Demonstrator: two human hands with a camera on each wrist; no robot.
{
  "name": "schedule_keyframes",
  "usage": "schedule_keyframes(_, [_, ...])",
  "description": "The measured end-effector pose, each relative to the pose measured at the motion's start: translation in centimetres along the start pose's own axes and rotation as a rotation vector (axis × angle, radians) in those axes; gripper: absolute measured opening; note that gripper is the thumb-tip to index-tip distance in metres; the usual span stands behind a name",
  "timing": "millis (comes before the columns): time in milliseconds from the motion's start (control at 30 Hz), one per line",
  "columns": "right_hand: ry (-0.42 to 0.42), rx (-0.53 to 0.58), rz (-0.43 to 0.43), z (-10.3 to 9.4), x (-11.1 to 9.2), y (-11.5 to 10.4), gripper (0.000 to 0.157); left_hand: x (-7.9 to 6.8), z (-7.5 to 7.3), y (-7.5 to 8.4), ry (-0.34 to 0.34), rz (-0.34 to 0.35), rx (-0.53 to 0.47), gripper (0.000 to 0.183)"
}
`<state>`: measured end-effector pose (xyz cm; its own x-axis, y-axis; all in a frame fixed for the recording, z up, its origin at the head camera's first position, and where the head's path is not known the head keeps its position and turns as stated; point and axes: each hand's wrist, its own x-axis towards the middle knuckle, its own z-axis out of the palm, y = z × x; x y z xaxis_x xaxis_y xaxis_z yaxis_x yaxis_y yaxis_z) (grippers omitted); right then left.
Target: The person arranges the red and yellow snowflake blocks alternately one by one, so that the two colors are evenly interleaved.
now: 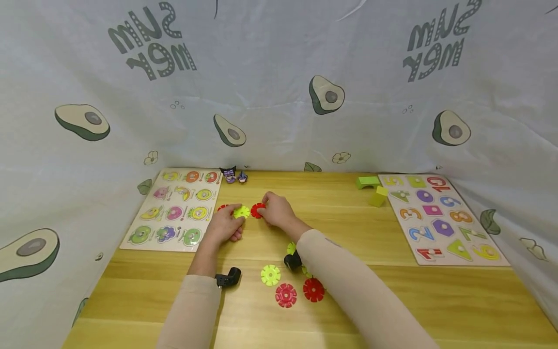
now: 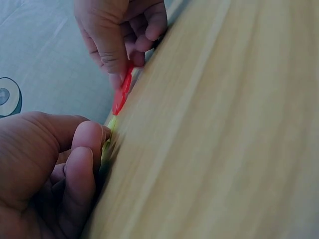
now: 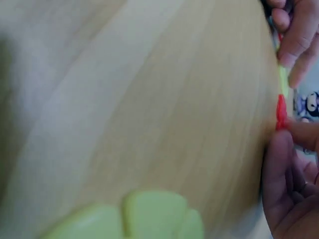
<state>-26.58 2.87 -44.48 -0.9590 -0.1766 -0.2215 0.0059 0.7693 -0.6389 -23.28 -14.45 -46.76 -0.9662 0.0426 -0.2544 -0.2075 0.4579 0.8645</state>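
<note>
My left hand (image 1: 224, 226) pinches a yellow snowflake disc (image 1: 241, 212) at its edge. A red snowflake disc (image 1: 222, 207) shows partly behind the left fingers. Just to the right, thumb and fingers of my right hand (image 1: 277, 211) pinch another red snowflake disc (image 1: 256, 211). In the left wrist view, the edge of this red disc (image 2: 121, 94) meets or nearly meets the yellow disc (image 2: 110, 130); whether their slots interlock, I cannot tell. Both discs are seen edge-on, low over the table, in the right wrist view too, the red disc (image 3: 281, 110) beside the yellow one (image 3: 283, 78).
Loose discs lie nearer me: a yellow disc (image 1: 271, 275), a pink-red disc (image 1: 286, 295), a red disc (image 1: 314, 289), others partly under the right arm. A fruit puzzle board (image 1: 144, 218) stands left, a number board (image 1: 453, 252) right. Small figurines (image 1: 228, 175) and green blocks (image 1: 379, 196) sit farther back.
</note>
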Motion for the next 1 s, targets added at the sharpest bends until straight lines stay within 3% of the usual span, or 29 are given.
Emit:
schedule_keyframes(267, [0.007, -0.082, 0.01, 0.1, 0.1, 0.3, 0.038, 0.0, 0.0, -0.1, 0.002, 0.006, 0.005, 0.048])
schedule_keyframes(467, [-0.018, 0.064, -0.01, -0.3, -0.9, 1.0, 0.037, -0.1, 0.0, 0.2, -0.012, 0.022, 0.014, 0.051])
schedule_keyframes(567, [-0.059, 0.131, -0.041, -0.8, -2.1, 1.3, 0.037, 0.0, 0.2, 0.4, -0.044, 0.045, 0.01, 0.053])
schedule_keyframes(767, [-0.098, 0.13, -0.155, -1.6, -5.6, 1.7, 0.038, 0.4, 1.0, 0.8, -0.143, 0.082, 0.014, 0.054])
schedule_keyframes(1000, [-0.23, 0.138, -0.276, -1.0, -10.2, 2.9, 0.042, 0.5, 1.6, 1.1, -0.154, 0.094, 0.11, 0.05])
